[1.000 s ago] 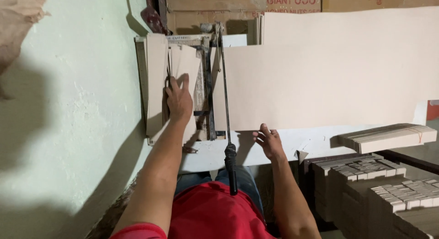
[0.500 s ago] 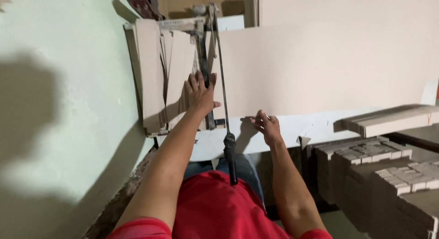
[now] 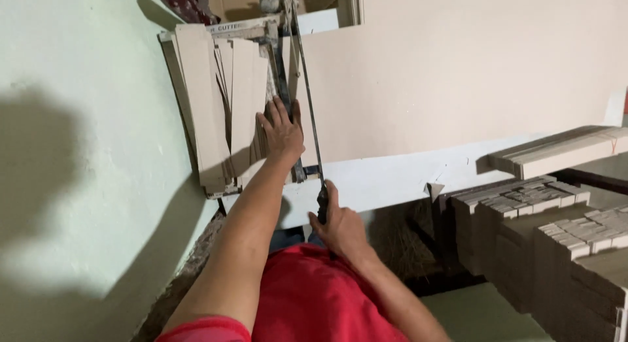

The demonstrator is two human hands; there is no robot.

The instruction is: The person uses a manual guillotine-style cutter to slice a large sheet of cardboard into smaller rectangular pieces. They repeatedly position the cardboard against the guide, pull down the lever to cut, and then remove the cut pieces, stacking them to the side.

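Your right hand is closest to you, wrapped tight around the black handle of the cutter's long blade arm. The arm runs up and away from that hand to the far end of the cutter. Your left hand is farther out, just left of the blade arm. It lies flat with the fingers spread, pressing down on the big cardboard sheet. It grips nothing.

To cut well, keep your left hand pressing hard so the sheet does not slide. Your left fingers are very near the blade arm, so keep them on their own side of it. Pull the handle down in one smooth go.

Left of your left hand is a pile of cut cardboard strips, close against the pale green wall, so there is little room there. To the right of your right hand sit stacks of small cut pieces. The sheet spreads wide to the right, with more room.
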